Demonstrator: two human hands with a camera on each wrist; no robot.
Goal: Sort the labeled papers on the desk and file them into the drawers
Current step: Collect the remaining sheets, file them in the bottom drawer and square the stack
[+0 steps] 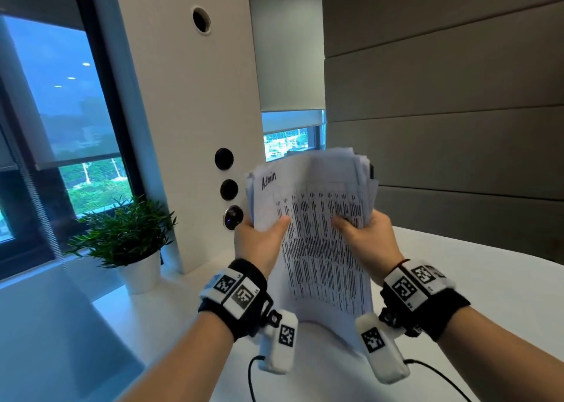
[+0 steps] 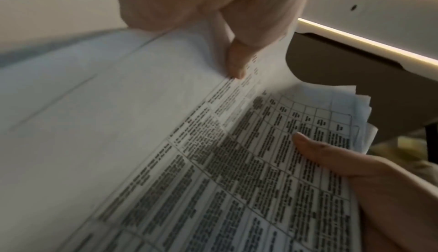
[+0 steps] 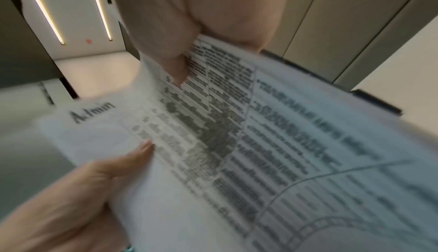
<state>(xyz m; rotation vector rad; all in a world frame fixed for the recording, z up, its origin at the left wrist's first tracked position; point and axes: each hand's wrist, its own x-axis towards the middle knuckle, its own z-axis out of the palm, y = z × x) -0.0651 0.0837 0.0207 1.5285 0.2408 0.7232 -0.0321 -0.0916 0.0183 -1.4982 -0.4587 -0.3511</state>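
Note:
I hold a thick stack of printed papers (image 1: 317, 237) upright above the white desk (image 1: 457, 249). The front sheet carries a dense table and the handwritten label "Admin" (image 1: 269, 179) at its top left. My left hand (image 1: 262, 240) grips the stack's left edge, thumb on the front. My right hand (image 1: 366, 234) grips the right edge, thumb pressed on the print. In the left wrist view the papers (image 2: 213, 162) fill the frame, with the left thumb (image 2: 234, 63) on them. The right wrist view shows the "Admin" label (image 3: 92, 111) and the right hand (image 3: 177, 64). No drawers are in view.
A potted green plant (image 1: 125, 234) in a white pot stands on the desk at the left. A white column (image 1: 189, 127) with round sockets rises behind the papers. Windows lie to the left, grey wall panels to the right. Cables trail from the wrist cameras near the front edge.

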